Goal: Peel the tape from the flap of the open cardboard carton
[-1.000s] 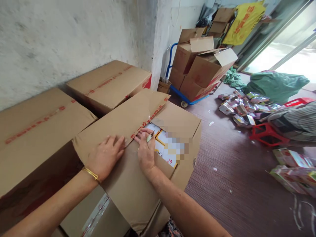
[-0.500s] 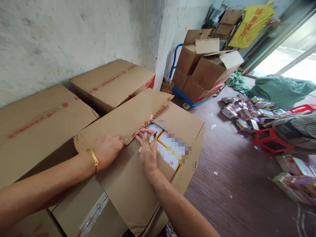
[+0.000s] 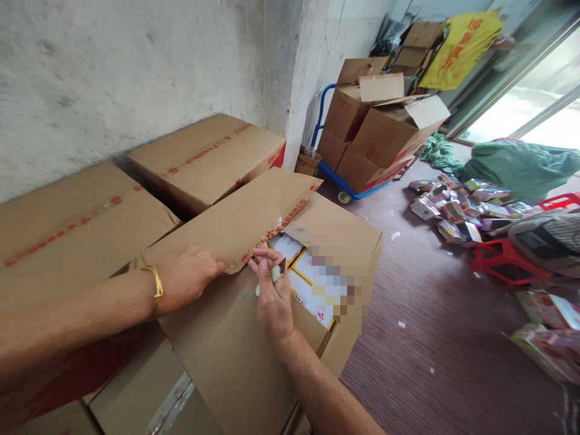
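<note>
Underfoot, a dark ribbed floor (image 3: 435,338) runs to a bright doorway at the far right; a rough white wall (image 3: 136,66) closes the left side and ends in a corner pillar.

Four cartons stand against the wall. The open box (image 3: 254,356) sits nearest, with one sealed box (image 3: 67,229) to its left and another sealed box (image 3: 208,157) behind it.

The left hand (image 3: 185,278), with a gold bangle (image 3: 156,281) on its wrist, presses flat with the fingers together on the left flap (image 3: 235,223) near that flap's torn, red-taped edge.

The right hand (image 3: 274,296) is closed around a small green-handled cutter (image 3: 275,273), held at the centre seam just beside the flap edge. Under the seam, white and yellow packs (image 3: 294,257) show inside the box; part of them is blurred.

Beyond the pillar, a blue trolley (image 3: 338,175) carries stacked open cartons (image 3: 376,127), with a yellow banner (image 3: 457,42) behind them. Along the right side lie loose packets (image 3: 453,205), a green sack (image 3: 516,166) and a red stool (image 3: 502,260). More packets (image 3: 548,326) lie at the right edge.

The right forearm crosses the near flap and hides part of it.
</note>
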`<state>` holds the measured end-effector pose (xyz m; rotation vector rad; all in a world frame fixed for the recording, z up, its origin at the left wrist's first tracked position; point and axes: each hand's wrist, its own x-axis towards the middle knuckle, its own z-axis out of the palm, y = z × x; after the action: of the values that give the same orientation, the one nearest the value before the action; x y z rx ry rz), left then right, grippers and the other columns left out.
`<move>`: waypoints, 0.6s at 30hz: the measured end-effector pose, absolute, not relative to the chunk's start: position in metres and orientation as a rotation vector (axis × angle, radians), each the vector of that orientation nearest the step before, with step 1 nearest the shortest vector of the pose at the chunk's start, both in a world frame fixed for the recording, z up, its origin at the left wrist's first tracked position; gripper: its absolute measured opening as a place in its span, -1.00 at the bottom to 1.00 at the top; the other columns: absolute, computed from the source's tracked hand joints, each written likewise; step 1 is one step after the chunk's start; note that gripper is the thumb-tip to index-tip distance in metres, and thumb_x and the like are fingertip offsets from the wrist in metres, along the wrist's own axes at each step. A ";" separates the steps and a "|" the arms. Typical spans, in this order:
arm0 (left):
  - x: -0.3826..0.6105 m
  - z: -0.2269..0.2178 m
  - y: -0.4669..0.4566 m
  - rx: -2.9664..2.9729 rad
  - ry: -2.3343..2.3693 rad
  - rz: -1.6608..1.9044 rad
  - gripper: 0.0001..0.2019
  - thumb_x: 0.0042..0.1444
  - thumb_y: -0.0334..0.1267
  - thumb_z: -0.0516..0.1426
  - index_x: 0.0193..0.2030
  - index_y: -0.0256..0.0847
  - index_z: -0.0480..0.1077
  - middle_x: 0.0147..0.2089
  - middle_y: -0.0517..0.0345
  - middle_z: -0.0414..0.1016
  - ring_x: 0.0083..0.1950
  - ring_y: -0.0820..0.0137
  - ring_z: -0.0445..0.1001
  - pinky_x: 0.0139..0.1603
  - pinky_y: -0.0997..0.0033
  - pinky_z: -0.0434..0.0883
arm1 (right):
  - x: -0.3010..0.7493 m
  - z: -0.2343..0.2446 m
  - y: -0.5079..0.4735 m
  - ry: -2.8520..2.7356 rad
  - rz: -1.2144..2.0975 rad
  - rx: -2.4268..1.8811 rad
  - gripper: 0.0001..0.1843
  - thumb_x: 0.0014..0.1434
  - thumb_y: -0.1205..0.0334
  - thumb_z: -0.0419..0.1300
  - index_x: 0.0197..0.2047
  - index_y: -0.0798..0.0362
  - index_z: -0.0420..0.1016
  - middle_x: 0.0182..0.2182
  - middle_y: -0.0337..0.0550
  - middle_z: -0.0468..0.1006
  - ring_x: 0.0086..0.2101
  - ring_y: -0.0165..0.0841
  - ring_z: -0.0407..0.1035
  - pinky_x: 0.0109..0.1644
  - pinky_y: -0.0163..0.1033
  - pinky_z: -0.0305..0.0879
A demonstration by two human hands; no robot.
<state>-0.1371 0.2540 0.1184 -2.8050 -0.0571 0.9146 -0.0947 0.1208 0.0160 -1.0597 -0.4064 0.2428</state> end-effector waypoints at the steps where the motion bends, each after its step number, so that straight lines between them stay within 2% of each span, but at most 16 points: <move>1: -0.136 0.121 0.254 -2.783 -0.054 0.922 -0.56 0.13 -0.54 -0.09 0.00 -0.12 0.46 -0.09 0.05 0.52 -0.07 0.18 0.50 -0.16 0.24 0.35 | -0.095 0.017 0.121 -0.411 0.239 -1.064 -0.72 0.33 0.00 0.04 -0.14 0.01 0.40 -0.22 -0.16 0.36 -0.06 -0.32 0.27 0.21 0.04 0.20; 7: -0.133 0.124 0.265 -2.805 0.042 0.881 -0.67 0.11 -0.50 -0.01 -0.14 -0.12 0.50 -0.18 0.07 0.56 -0.15 0.20 0.50 -0.24 0.30 0.31 | -0.088 0.027 0.116 -0.131 0.434 -0.821 -0.71 0.24 -0.02 0.14 -0.12 0.01 0.34 -0.12 -0.09 0.47 -0.08 -0.26 0.41 0.11 0.06 0.32; 10: -0.131 0.132 0.274 -2.912 0.104 0.766 -0.77 0.17 -0.41 0.01 -0.28 -0.17 0.50 -0.30 0.08 0.55 -0.28 0.28 0.47 -0.32 0.36 0.26 | -0.082 0.031 0.113 -0.025 0.503 -0.729 -0.72 0.22 0.01 0.15 -0.12 0.01 0.29 -0.13 -0.04 0.52 -0.07 -0.22 0.44 0.15 0.11 0.28; 13: -0.129 0.140 0.279 -3.030 0.207 0.685 -0.77 0.19 -0.35 0.00 -0.38 -0.19 0.46 -0.43 0.14 0.49 -0.43 0.39 0.37 -0.38 0.41 0.20 | -0.079 0.032 0.111 0.007 0.520 -0.703 -0.76 0.23 0.06 0.13 -0.13 0.01 0.28 -0.14 -0.02 0.54 -0.04 -0.22 0.44 0.18 0.11 0.26; 18: -0.128 0.145 0.275 -2.969 0.194 0.757 -0.77 0.18 -0.41 -0.01 -0.37 -0.22 0.46 -0.41 0.15 0.50 -0.43 0.41 0.34 -0.38 0.43 0.19 | -0.074 0.030 0.108 0.015 0.583 -0.675 -0.77 0.25 0.07 0.09 -0.10 0.00 0.26 -0.15 -0.03 0.56 -0.05 -0.24 0.45 0.19 0.07 0.25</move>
<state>-0.1284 0.2746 0.1453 -2.9687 0.1944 0.7565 -0.0740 0.1076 0.0297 -0.6752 0.0151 0.5826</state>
